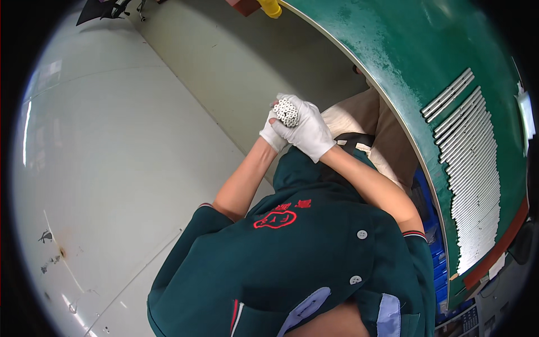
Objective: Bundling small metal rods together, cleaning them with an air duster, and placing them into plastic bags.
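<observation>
A bundle of thin metal tubes (287,113) is held in front of my body, its round hollow ends facing up toward me. My right hand (310,128), in a white glove, wraps around the bundle from the right. My left hand (270,133), also gloved in white, closes on it from the left, partly behind the right hand. Bare fingertips poke out of the gloves beside the tube ends. Most of the tubes' length is hidden below the hands. Both hands are apart from the green table (387,50) on the right.
On the tabletop lies a long row of silver tubes (474,185) side by side, with a smaller group of tubes (448,95) beyond it. Blue bins (438,253) sit under the table edge. A yellow object (270,8) shows at the top. A pale wall (112,140) stands left.
</observation>
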`<state>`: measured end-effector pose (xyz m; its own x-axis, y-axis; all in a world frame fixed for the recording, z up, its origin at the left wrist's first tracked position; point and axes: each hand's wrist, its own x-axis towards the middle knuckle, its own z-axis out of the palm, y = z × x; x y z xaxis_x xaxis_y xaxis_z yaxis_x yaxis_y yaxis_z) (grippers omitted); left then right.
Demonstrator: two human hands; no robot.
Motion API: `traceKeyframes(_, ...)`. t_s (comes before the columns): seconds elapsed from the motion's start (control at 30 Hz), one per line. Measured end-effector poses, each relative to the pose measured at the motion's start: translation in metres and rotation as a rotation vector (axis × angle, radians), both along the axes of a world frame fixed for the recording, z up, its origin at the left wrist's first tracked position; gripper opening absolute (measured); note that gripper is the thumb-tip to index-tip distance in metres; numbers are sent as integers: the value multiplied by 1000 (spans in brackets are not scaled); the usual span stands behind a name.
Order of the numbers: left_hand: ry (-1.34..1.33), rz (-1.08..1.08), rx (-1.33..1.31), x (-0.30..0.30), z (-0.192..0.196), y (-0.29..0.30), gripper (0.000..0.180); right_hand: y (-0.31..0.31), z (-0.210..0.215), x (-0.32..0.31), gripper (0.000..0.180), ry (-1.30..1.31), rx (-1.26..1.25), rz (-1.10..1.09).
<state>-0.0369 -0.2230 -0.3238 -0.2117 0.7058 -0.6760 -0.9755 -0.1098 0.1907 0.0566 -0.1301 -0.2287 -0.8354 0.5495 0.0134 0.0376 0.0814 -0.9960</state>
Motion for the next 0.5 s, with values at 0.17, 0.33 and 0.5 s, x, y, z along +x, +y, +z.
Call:
traceKeyframes(0.17,40,-61,87,-13,-13,1,29,2,10,5,46,153,246,-58)
traceKeyframes(0.33,-75,-111,204,-14,-7,15,24,8,10,9,45,241,343,-125)
traceKeyframes(0.5,-115,-100,409,-20,-32,19,21,8,9,8,46,293,335,-103)
